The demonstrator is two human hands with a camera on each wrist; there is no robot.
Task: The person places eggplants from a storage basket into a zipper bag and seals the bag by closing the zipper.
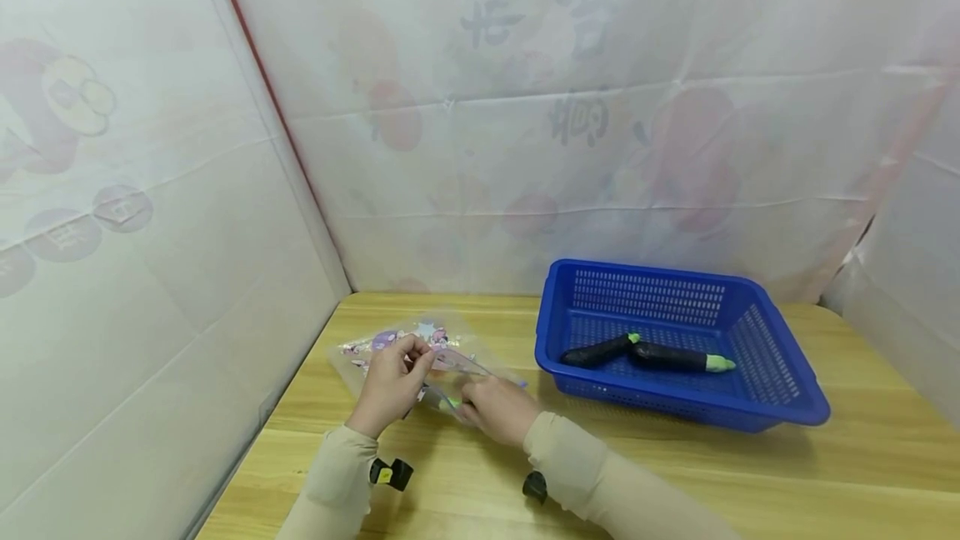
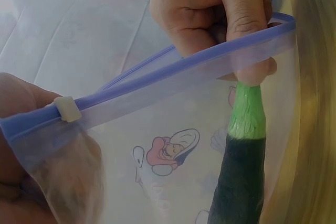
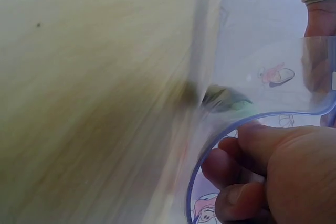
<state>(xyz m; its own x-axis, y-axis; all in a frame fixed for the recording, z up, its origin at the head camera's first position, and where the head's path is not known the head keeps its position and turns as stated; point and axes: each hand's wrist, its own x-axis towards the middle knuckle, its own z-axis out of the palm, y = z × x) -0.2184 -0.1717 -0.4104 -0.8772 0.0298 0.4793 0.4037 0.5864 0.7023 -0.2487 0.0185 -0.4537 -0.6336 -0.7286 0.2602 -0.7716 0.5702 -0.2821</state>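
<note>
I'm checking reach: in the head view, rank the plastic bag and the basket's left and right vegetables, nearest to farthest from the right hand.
1. Plastic bag, at the right hand, mostly leftward.
2. Left vegetable, in the blue basket, rightward.
3. Right vegetable, same basket, farther right.

A blue basket (image 1: 648, 294) on the wood-grained table (image 1: 465, 494) — pale printed sheets (image 1: 510, 157) hanging behind.

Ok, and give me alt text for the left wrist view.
A right hand reaches into the open mouth of a see-through, purple-edged zip bag, its thumb at the green tip of a dark vegetable inside. The left hand shows at the picture's edge, near the white slider.
</note>
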